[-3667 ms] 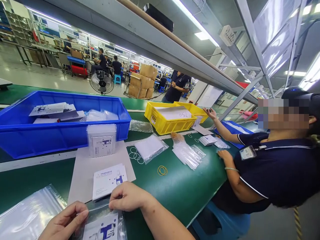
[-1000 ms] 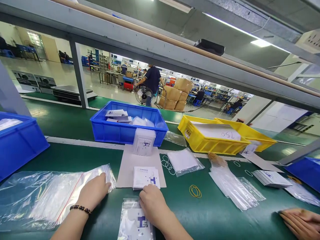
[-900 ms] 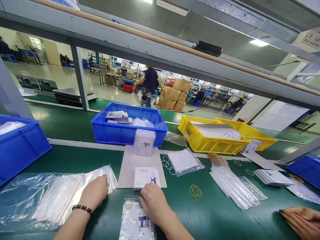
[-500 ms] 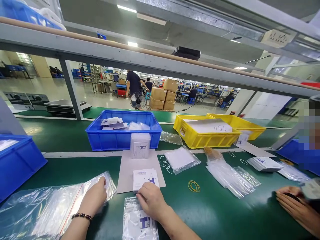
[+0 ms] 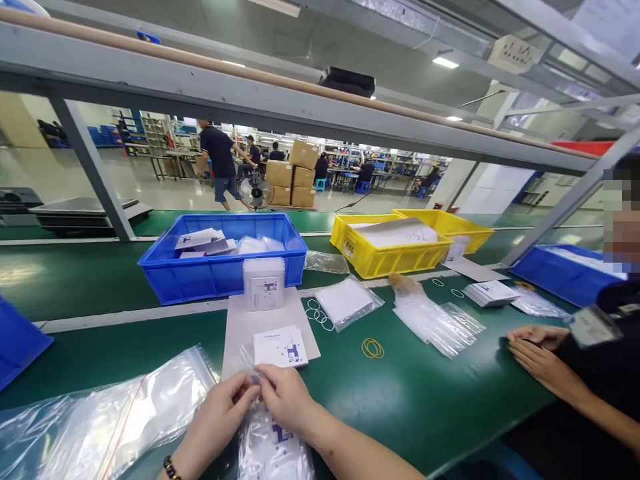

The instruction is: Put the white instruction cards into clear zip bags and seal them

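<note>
near, the left hand (image 5: 220,415) and right hand (image 5: 287,400) meet, thumbs and fingers closed in a pinch on clear plastic (image 5: 249,360); just below them lies a bagged card (image 5: 280,457) with purple print. at left lie clear bags (image 5: 175,393). just beyond the hands, a card stack (image 5: 277,345) sits on a grey board (image 5: 237,333), its heading too small to read. farther, a packed bundle (image 5: 264,285) stands before the blue bin (image 5: 200,279). far right, a white sheet (image 5: 393,235) in the yellow bin (image 5: 400,263) shows what looks like "750".
</note>
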`<state>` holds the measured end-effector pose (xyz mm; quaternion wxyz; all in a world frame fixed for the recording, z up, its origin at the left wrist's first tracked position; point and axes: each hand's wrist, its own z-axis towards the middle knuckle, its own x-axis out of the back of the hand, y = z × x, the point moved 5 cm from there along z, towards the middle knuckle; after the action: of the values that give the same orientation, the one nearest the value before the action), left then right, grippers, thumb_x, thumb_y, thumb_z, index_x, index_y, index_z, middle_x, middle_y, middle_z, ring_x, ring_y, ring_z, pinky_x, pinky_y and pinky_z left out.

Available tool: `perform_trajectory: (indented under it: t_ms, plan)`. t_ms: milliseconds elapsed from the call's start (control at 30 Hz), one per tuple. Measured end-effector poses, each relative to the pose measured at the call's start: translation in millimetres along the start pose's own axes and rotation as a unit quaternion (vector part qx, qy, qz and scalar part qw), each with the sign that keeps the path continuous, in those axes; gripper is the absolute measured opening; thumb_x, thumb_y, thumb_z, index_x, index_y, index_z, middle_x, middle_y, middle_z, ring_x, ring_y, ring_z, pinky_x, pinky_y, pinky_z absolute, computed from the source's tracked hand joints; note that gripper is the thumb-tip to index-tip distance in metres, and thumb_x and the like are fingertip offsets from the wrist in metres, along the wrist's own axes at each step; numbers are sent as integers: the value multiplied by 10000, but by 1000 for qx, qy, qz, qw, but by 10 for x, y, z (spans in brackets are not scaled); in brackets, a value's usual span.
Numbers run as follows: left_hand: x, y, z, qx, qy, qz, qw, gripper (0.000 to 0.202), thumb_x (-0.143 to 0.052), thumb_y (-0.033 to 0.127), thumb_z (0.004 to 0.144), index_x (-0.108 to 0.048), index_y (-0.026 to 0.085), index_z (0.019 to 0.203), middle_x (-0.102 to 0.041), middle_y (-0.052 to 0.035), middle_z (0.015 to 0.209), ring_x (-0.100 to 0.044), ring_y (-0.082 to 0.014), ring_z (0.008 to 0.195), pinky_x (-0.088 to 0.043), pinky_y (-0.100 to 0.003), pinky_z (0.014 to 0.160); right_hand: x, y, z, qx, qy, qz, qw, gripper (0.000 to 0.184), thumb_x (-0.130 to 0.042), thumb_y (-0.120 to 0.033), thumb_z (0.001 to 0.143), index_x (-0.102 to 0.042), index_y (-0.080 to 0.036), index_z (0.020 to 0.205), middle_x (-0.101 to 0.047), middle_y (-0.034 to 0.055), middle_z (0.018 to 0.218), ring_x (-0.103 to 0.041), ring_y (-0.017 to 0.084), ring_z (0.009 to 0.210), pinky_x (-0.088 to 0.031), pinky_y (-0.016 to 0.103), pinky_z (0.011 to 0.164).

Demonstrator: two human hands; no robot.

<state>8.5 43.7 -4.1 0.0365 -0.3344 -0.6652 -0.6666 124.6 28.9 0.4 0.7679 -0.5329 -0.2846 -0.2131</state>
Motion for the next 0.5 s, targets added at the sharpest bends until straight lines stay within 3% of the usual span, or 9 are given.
perform_trajectory:
  t_ms: [133, 233, 333, 500]
  plan:
    - [5, -76, 39, 53, 30, -88, 994, 521, -411, 671, 675, -439, 178, 510, -405, 24, 455, -380, -128, 464, -312, -233, 468, -9, -146, -48, 147, 26, -164, 975, 217, -386, -143, 769, -573, -128, 876, -638, 76, 708, -583, 170, 643, -448, 253, 600]
    - [6, -159, 51, 104, 47, -162, 980, 559, -480, 725, 564, -512, 169, 511, -455, 5, 460, -373, -120, 428, -307, -230, 410, -33, -209, -63, 182, 25, -235, 954, 224, -396, -172, 769, -545, -120, 928, -635, 67, 695, -580, 174, 620, -443, 257, 552]
    - [41, -215, 64, 129, 68, -190, 971, 530, -570, 706, 469, -550, 178, 511, -522, -12, 491, -416, -129, 446, -353, -230, 401, -51, -223, -34, 171, 24, -252, 952, 241, -423, -240, 779, -538, -132, 962, -642, 43, 700, -588, 163, 625, -438, 241, 532]
    - [89, -265, 84, 134, 77, -120, 981, 529, -617, 706, 405, -605, 203, 567, -636, -13, 629, -584, -205, 653, -494, -239, 529, -48, -113, 30, 53, 8, -170, 984, 224, -558, -394, 739, -584, -181, 802, -649, 3, 747, -609, 130, 750, -444, 181, 632]
